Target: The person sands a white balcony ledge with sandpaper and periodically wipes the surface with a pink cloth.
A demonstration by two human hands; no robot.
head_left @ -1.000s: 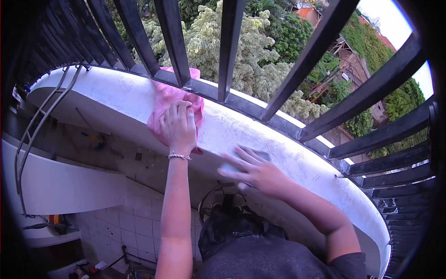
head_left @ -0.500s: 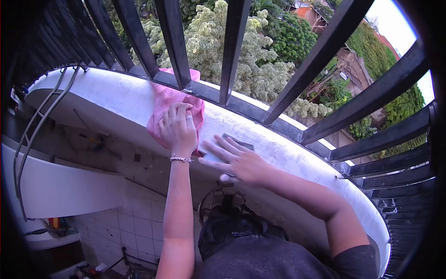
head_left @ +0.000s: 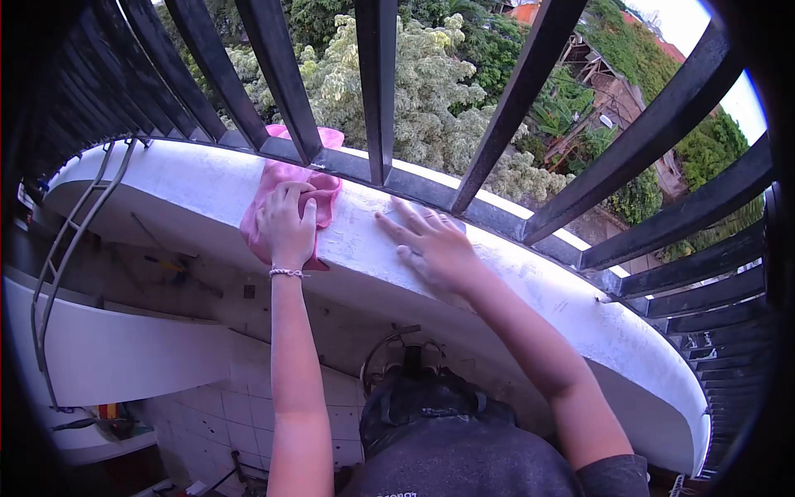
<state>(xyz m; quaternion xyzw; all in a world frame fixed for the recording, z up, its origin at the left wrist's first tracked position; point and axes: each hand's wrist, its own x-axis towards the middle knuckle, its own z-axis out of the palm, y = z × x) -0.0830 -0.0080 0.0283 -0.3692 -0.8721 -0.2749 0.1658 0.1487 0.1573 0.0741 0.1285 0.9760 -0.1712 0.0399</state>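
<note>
Right hand (head_left: 437,248) has shifted toward the railing (head_left: 414,186) — open, flat over mostly hidden pad (head_left: 458,224); left hand (head_left: 290,230) half-curled on pink cloth (head_left: 259,224) — grip unclear, likely bracing on ledge (head_left: 530,282).

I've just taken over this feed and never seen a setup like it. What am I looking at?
There is no machine here: these are a person's two bare hands, seen by one camera worn on the head, looking forward and down. They work on a curved white ledge below a dark railing. A pink cloth lies over the ledge and shows on both sides of the railing's bottom bar. The left hand rests on it; whether it grips is unclear. The right hand is spread on the ledge, with something greyish mostly hidden under it.
</note>
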